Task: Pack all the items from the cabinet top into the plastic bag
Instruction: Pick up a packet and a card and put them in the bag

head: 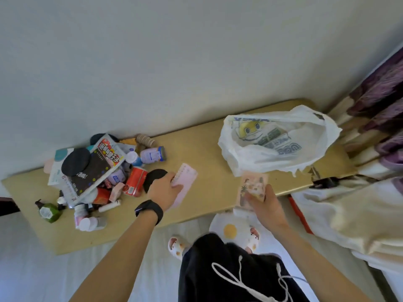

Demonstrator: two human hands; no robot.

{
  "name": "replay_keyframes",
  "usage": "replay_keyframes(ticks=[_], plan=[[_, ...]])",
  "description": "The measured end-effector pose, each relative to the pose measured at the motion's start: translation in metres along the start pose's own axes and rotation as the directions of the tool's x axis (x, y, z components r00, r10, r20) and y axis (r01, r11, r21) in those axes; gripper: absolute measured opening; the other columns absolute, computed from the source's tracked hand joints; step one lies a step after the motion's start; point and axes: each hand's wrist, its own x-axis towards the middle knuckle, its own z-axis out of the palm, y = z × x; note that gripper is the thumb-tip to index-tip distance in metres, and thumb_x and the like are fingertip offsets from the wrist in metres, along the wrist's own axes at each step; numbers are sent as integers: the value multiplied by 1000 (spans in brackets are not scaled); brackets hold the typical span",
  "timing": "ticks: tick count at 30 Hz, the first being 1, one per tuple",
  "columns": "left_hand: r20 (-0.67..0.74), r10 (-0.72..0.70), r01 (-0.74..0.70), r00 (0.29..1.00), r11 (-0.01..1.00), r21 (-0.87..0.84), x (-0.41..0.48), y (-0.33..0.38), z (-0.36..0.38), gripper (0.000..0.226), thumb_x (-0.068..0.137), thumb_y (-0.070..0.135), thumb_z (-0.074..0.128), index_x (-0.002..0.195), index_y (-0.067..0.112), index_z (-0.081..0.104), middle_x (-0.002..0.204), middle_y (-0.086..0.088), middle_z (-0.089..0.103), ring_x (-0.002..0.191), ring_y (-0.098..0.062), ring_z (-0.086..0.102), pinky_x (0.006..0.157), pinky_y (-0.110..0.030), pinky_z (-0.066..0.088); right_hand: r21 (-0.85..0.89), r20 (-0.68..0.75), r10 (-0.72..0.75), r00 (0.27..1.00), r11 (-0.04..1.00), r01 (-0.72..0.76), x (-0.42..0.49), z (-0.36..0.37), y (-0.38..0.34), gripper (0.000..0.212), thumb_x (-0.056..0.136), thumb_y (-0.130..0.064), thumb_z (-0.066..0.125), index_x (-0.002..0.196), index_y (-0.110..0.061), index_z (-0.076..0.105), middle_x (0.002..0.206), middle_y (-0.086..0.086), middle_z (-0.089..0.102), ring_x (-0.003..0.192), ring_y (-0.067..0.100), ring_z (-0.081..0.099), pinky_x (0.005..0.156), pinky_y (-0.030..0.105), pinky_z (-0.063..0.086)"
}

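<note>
**Two hands full, bag open to the right**

Both my hands hold something over the cabinet top [207,140]. My left hand [164,190], with a black band [149,211] on its wrist, has its fingers curled around the near end of a pink pad [187,177]. The pad slants up and away from my knuckles, just right of the heap. My right hand [265,205] pinches a picture card [253,188] by its lower edge, at the front edge of the cabinet and just below the bag.

The plastic bag [272,147] is white with a printed cartoon. It lies on the right end of the cabinet top with its mouth gaping wide.

Most of the items lie in a heap [93,177] at the left end. In it I can see a black booklet [102,166] with a black disc [76,161] on it, a red can [136,182] on its side, and a white-capped bottle [152,154]. A green bottle [48,212] lies near the front left corner. A second black disc [154,176] sits right beside my left hand.

A purple curtain [383,94] hangs at the far right.
</note>
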Motion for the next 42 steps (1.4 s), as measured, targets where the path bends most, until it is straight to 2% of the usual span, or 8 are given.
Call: replay_keyframes(ticks=[4, 8, 16, 22, 29, 34, 38, 42], plan=[[-21, 234, -235, 972, 966, -106, 13, 110, 2, 13, 93, 25, 56, 106, 23, 58, 89, 1, 65, 72, -19, 55, 53, -28, 34, -8, -36, -44, 998, 999, 43, 5, -66, -2, 25, 93, -30, 64, 111, -27, 47, 97, -20, 61, 84, -3, 57, 66, 21, 45], [-27, 384, -383, 923, 911, -155, 37, 203, -9, 34, 94, 18, 57, 127, 19, 59, 111, 0, 67, 85, -21, 58, 64, -27, 38, 1, -130, -37, 991, 999, 37, 11, -114, 4, 24, 91, -30, 65, 112, -25, 52, 100, -11, 68, 89, 7, 64, 67, 26, 48], [-37, 574, -529, 818, 776, 345, 93, 326, -14, 29, 87, 26, 49, 114, 23, 58, 107, 0, 66, 84, -30, 61, 60, -30, 42, 198, -319, 64, 946, 980, 1, 2, -151, 28, 18, 91, -24, 67, 105, -26, 55, 98, -8, 73, 85, 9, 69, 69, 32, 54], [80, 618, -620, 782, 759, 199, 138, 384, 23, 39, 98, 26, 52, 137, 26, 52, 127, -8, 65, 110, -33, 61, 88, -40, 52, 220, -320, 133, 938, 973, -63, -2, -166, 45, 24, 92, -26, 65, 111, -29, 51, 100, -14, 70, 88, 7, 67, 64, 21, 47], [261, 497, -520, 827, 854, 21, 163, 378, 113, 40, 99, 16, 48, 139, 25, 50, 139, -8, 56, 123, -31, 53, 101, -38, 44, 147, -377, 133, 917, 986, -82, 4, -188, 52, 24, 93, -25, 65, 110, -31, 49, 95, -22, 67, 78, -6, 65, 54, 10, 45], [219, 409, -463, 886, 799, 384, 138, 332, 144, 67, 95, 37, 51, 153, 23, 20, 159, -11, 21, 142, -37, 27, 112, -51, 30, 100, -367, 120, 923, 991, -89, 8, -194, 51, 26, 92, -28, 65, 113, -32, 50, 95, -19, 68, 76, -7, 63, 53, 10, 43], [380, 392, -539, 838, 700, 468, 92, 296, 144, 80, 85, 69, 47, 147, 23, 30, 145, -8, 45, 128, -33, 47, 102, -46, 35, -35, -292, 62, 954, 997, -75, 25, -192, 35, 24, 94, -34, 61, 111, -25, 47, 99, -9, 65, 79, 4, 62, 59, 24, 45], [533, 339, -630, 775, 485, 607, 71, 252, 127, 57, 93, 18, 52, 146, 30, 34, 147, -7, 44, 128, -31, 47, 103, -43, 35, -190, -176, 24, 984, 980, -58, 61, -178, 13, 37, 95, -38, 57, 125, -19, 44, 103, 3, 63, 86, 22, 61, 73, 33, 48]])
